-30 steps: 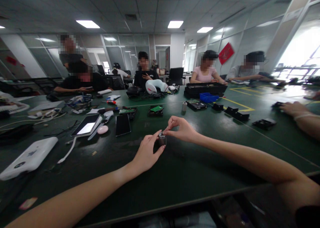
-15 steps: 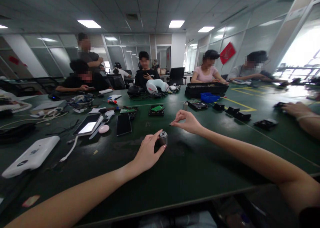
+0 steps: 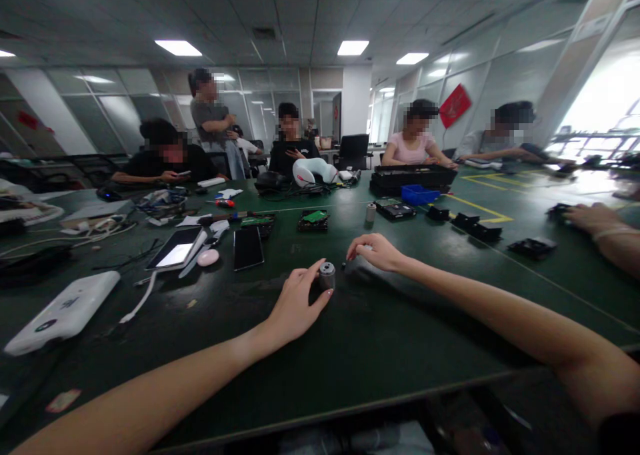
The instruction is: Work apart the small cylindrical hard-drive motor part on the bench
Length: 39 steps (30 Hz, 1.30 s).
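Note:
A grey metal cylinder (image 3: 327, 278) with small holes in its top stands upright on the green table. My left hand (image 3: 296, 302) is wrapped about its left side, thumb and fingers against it, wrist low. To the right, my right hand (image 3: 376, 252) is down near the tabletop, its fingers bent downward and loosely parted. Just left of those fingertips is a tiny dark piece (image 3: 343, 265), seemingly on the table and slightly apart from them. My right thumb is mostly hidden. Beyond the right hand stands a second metal cylinder (image 3: 371, 212).
Farther back lie a hard drive with a green board (image 3: 314, 220), another drive (image 3: 395, 208) and a blue tray (image 3: 419, 194). A black phone (image 3: 248, 248) and a white device (image 3: 63, 312) lie to the left. A co-worker's hand (image 3: 593, 218) rests at the far right.
My right hand has come down from its pinch, and the tiny piece is now lower, beside its fingertips. My left hand stays at the cylinder. A standing person behind has moved right.

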Each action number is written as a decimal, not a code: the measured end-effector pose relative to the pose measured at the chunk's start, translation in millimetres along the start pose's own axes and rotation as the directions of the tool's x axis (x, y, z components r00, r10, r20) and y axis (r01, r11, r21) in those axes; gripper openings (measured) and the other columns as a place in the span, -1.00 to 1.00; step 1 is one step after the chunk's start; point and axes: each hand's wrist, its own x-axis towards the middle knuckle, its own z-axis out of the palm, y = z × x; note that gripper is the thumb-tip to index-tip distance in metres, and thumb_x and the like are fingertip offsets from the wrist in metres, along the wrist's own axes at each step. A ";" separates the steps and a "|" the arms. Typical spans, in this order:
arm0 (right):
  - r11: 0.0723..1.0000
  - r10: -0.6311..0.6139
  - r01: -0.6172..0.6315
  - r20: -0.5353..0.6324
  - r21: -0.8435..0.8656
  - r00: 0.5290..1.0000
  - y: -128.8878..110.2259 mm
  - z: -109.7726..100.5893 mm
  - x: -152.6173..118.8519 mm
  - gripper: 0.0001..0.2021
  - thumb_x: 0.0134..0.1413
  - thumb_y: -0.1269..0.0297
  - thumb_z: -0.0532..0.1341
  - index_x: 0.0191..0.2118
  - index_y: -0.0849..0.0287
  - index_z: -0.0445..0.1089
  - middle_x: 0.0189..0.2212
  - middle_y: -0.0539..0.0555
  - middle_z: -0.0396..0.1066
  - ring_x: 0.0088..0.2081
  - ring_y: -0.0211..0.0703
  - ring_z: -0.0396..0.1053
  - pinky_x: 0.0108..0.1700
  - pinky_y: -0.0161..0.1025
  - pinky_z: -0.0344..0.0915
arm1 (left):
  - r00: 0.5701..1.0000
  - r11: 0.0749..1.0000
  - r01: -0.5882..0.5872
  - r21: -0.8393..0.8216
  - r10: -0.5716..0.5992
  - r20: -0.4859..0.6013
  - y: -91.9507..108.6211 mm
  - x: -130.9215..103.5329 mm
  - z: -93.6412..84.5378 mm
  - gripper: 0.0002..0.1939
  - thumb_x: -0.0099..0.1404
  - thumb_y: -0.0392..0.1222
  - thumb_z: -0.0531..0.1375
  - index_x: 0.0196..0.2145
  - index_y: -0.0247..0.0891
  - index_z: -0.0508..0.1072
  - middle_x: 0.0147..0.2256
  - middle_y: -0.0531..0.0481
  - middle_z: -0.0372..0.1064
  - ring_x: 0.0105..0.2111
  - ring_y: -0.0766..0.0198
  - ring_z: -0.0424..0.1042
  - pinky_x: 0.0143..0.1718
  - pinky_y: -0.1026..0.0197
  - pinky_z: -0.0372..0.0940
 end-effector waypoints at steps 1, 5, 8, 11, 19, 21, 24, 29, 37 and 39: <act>0.999 -0.004 0.003 -0.005 -0.032 1.000 0.9 0.4 -0.6 -0.72 0.03 0.44 0.00 -0.51 0.20 0.43 -0.53 -0.01 0.43 -0.43 -0.24 0.35 -0.30 -0.32 0.19 | 1.000 1.000 -0.002 0.002 0.002 -0.001 -0.1 0.0 0.1 -0.42 0.29 -0.11 0.16 0.23 -0.11 0.13 -0.05 -0.14 0.28 -0.03 0.10 0.28 0.07 -0.01 0.17; 0.990 -0.011 0.005 -0.039 -0.141 0.999 7.1 5.4 -2.3 -0.72 0.01 0.41 0.01 -0.67 0.20 0.20 -0.68 -0.06 0.15 -0.57 -0.30 0.07 -0.43 -0.31 -0.03 | 1.000 1.000 -0.004 0.003 0.004 0.007 0.0 0.0 -0.1 -0.42 0.30 -0.11 0.16 0.23 -0.09 0.11 -0.04 -0.13 0.28 -0.03 0.11 0.29 0.07 -0.01 0.18; 0.983 -0.018 0.008 -0.050 -0.184 0.999 10.0 9.1 -2.0 -0.70 0.01 0.41 0.00 -0.70 0.20 0.10 -0.70 -0.08 0.02 -0.59 -0.32 -0.02 -0.46 -0.30 -0.11 | 1.000 1.000 0.001 0.004 -0.001 0.008 0.5 0.0 -0.5 -0.42 0.30 -0.11 0.16 0.23 -0.10 0.11 -0.04 -0.14 0.27 -0.02 0.11 0.28 0.07 0.00 0.17; 0.980 -0.028 0.013 -0.068 -0.200 0.997 9.0 10.5 -1.6 -0.69 0.03 0.43 -0.02 -0.69 0.20 0.11 -0.69 -0.08 0.03 -0.59 -0.32 -0.01 -0.46 -0.31 -0.10 | 1.000 1.000 0.005 0.004 -0.005 0.014 0.8 0.2 -0.8 -0.42 0.30 -0.11 0.16 0.24 -0.11 0.11 -0.04 -0.14 0.28 -0.02 0.10 0.27 0.07 0.00 0.16; 0.975 -0.116 0.112 -0.011 -0.193 0.993 3.9 9.2 -2.5 -0.83 0.07 0.33 0.17 -0.27 0.12 0.51 -0.30 0.05 0.45 -0.22 -0.15 0.34 -0.10 -0.21 0.20 | 1.000 1.000 0.020 -0.003 -0.020 0.019 -0.5 -0.7 -1.2 -0.42 0.30 -0.07 0.14 0.24 -0.07 0.10 -0.04 -0.14 0.26 -0.03 0.09 0.29 0.06 -0.03 0.18; 0.967 -0.104 0.101 -0.002 -0.232 0.995 8.3 11.2 -3.5 -0.77 0.05 0.15 0.25 -0.16 0.02 0.52 -0.16 0.10 0.43 -0.10 -0.03 0.32 -0.01 -0.06 0.17 | 0.999 1.000 0.025 -0.001 -0.025 0.020 -0.7 -0.6 -1.2 -0.41 0.30 -0.06 0.15 0.24 -0.08 0.10 -0.03 -0.14 0.26 -0.02 0.09 0.28 0.06 -0.03 0.18; 0.964 -0.046 0.042 -0.007 -0.264 0.999 18.3 16.7 -5.3 -0.74 0.02 0.00 0.27 -0.17 -0.09 0.54 -0.07 0.12 0.40 -0.02 0.08 0.28 0.03 0.07 0.15 | 1.000 1.000 0.022 0.003 -0.022 0.018 -0.5 -0.1 -1.2 -0.41 0.30 -0.06 0.15 0.24 -0.10 0.10 -0.03 -0.15 0.26 -0.02 0.09 0.28 0.07 -0.02 0.18; 0.975 -0.017 0.001 -0.068 -0.221 0.998 24.0 24.2 -4.6 -0.82 0.02 0.07 0.30 -0.27 -0.04 0.57 -0.12 0.11 0.45 -0.03 0.07 0.30 0.03 0.06 0.18 | 1.000 1.000 0.016 0.009 -0.016 0.018 1.9 0.3 -1.7 -0.41 0.29 -0.08 0.15 0.24 -0.13 0.11 -0.03 -0.16 0.27 -0.02 0.09 0.28 0.06 0.00 0.18; 0.990 -0.134 0.124 -0.207 -0.061 0.969 -34.6 14.7 -0.6 -0.82 0.13 0.16 0.23 -0.24 0.08 0.53 -0.18 0.06 0.50 -0.05 -0.08 0.36 0.07 -0.08 0.16 | 1.000 1.000 -0.006 0.022 0.006 0.003 1.0 0.7 -0.5 -0.43 0.29 -0.13 0.16 0.22 -0.20 0.13 -0.07 -0.15 0.29 -0.03 0.09 0.27 0.06 -0.02 0.18; 0.987 -0.158 0.152 -0.181 -0.048 0.971 -47.5 14.7 -2.5 -0.84 0.12 0.19 0.24 -0.24 0.08 0.53 -0.17 0.07 0.49 -0.06 -0.09 0.35 0.05 -0.08 0.18 | 1.000 1.000 -0.009 0.019 0.009 0.004 0.8 0.6 -0.9 -0.44 0.29 -0.13 0.16 0.21 -0.19 0.14 -0.09 -0.14 0.29 -0.05 0.09 0.28 0.04 -0.01 0.21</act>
